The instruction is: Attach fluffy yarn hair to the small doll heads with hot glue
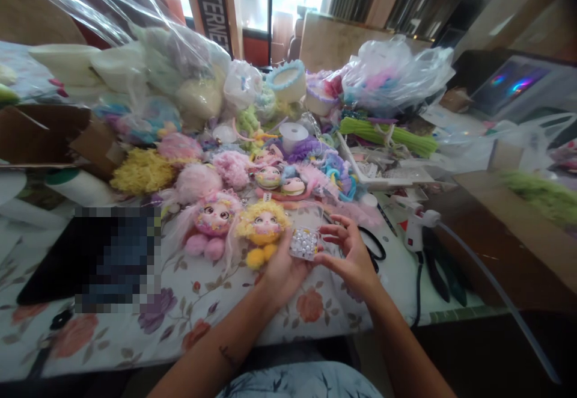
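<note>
Left hand grips bead box, right hand with grip open alongside; pink doll and yellow doll at left seemingly assembled, far doll faces apparently unfinished.

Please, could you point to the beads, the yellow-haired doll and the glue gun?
Beads [304,243]: head view, middle of the pile.
Yellow-haired doll [264,223]: head view, on its face.
Glue gun [413,234]: head view, on its body.

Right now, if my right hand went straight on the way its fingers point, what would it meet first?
Most likely the open clear box of pearly beads, held by your left hand. Depth is unclear, so your right hand may already be touching its edge.
</note>
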A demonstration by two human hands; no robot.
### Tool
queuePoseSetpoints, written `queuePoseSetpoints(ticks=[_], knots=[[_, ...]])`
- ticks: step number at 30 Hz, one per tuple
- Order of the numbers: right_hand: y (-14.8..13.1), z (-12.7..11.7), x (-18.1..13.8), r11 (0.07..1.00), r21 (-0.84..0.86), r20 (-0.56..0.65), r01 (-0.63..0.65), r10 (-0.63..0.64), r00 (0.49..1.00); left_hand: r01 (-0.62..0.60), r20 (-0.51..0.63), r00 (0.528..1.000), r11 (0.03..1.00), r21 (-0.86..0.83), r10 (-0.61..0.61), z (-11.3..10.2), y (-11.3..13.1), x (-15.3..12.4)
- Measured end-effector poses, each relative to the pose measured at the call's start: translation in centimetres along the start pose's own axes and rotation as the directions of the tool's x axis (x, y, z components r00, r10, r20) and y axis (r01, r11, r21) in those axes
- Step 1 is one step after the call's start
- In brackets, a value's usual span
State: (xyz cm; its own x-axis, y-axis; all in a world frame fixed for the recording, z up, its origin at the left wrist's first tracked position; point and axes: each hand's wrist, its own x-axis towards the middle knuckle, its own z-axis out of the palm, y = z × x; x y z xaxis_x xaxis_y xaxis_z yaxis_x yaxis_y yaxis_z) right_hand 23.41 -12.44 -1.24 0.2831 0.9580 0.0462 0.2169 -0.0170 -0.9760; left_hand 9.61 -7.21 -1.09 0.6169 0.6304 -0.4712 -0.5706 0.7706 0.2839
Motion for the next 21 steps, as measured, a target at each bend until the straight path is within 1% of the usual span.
queuePoseSetpoints(ticks=[2,6,8,10,13,15,17,18,20,21], knots=[[0.1,0.3,-0.8,0.998,-0.048,0.008,0.045,-0.045,0.999,0.004,-0.016,1.0,1.0,0.024,-0.003,0.0,0.0,0.0],[0.6,1.2,-1.3,0.988,-0.123,-0.051,0.089,-0.096,0.994,-0.027,-0.036,0.999,0.999,0.045,0.029,-0.1,-0.2,0.2],[0.7,1.5,-1.3,0.986,-0.134,-0.067,0.102,-0.112,0.991,-0.063,-0.02,0.998,0.997,0.034,0.064,-0.3,-0.2,0.3],[0.8,1.6,-1.1,0.98,-0.156,-0.079,0.127,-0.14,0.987,-0.066,0.019,0.998,0.997,0.034,0.066,-0.6,-0.3,0.4],[1.1,1.3,-0.6,0.969,-0.207,-0.164,0.135,-0.17,0.972,0.032,0.05,0.998,0.994,0.104,-0.037,-1.2,-0.2,-0.1],[1.5,1.0,0.0,0.962,-0.247,-0.203,0.113,-0.166,0.965,0.116,0.043,0.991,0.971,0.208,-0.128,-1.8,0.1,-1.2],[1.9,0.8,0.6,0.953,-0.289,-0.2,0.086,-0.148,0.969,0.157,0.05,0.981,0.915,0.371,-0.188,-2.5,1.0,-2.8],[2.1,0.8,0.9,0.95,-0.303,-0.193,0.071,-0.134,0.972,0.141,0.066,0.978,0.869,0.474,-0.196,-2.8,1.6,-3.7],[2.3,0.8,1.4,0.948,-0.315,-0.184,0.043,-0.106,0.977,0.072,0.09,0.98,0.739,0.67,-0.177,-3.0,3.6,-5.5],[2.4,0.8,1.6,0.947,-0.319,-0.172,0.033,-0.093,0.981,0.04,0.066,0.988,0.654,0.756,-0.137,-3.0,4.8,-6.3]])
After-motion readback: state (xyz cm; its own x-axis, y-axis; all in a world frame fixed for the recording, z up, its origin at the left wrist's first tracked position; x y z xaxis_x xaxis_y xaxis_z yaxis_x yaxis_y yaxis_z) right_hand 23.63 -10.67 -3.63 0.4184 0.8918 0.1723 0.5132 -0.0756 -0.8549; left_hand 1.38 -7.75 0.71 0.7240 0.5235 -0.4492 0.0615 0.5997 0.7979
